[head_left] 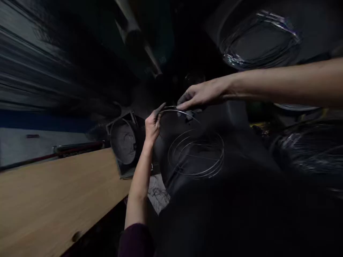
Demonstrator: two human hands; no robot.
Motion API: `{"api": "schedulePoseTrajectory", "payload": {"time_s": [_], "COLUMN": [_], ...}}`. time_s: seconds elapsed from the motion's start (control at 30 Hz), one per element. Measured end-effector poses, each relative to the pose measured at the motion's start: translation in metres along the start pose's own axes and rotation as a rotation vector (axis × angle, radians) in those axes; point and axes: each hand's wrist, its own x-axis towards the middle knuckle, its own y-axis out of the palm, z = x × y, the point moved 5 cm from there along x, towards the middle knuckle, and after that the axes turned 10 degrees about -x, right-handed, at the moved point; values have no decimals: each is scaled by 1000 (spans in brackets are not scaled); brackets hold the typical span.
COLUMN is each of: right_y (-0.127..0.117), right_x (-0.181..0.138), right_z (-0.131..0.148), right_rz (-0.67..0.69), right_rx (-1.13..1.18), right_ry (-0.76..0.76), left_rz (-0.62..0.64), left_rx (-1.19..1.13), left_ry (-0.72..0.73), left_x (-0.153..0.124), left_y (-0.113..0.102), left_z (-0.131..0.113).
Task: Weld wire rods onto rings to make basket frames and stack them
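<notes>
Thin metal wire (171, 110) runs in a shallow arc between my two hands. My left hand (153, 123) pinches the wire at its left end, thumb pointing up. My right hand (197, 96) is closed on the wire a short way to the right, with its fingers curled and partly in shadow. The fingertips of both hands look dark grey. Just below, a loose coil of wire (222, 157) with several loops lies over dark cloth at my lap. Whether the held wire joins this coil is too dark to tell.
A wooden bench top (66, 192) fills the lower left. At its end stands a dark box with a round grey part (123, 141). Bundled wire coils lie at the upper right (233, 60) and the lower right (308, 150). Dark machinery with a pale bar (131, 25) stands ahead.
</notes>
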Motion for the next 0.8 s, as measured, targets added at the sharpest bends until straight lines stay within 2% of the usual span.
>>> {"api": "schedulePoseTrajectory", "payload": {"time_s": [0.27,0.47,0.63,0.8], "right_y": [-8,-14,-18,-22], "right_x": [-18,-28,-34,-35], "right_z": [-3,-6,0,1], "right_rz": [-121,-155,-262,-408], "right_rx": [-199,-292,-422,-667], "right_ry": [94,129,91,65], "left_rz": [17,72,98,136], "left_rx": [39,30,40,83], "left_ry": [-2,30,38,15], "left_x": [3,7,12,21], "left_y": [4,9,14,22], "left_z": [-11,-18,-18,-9]}}
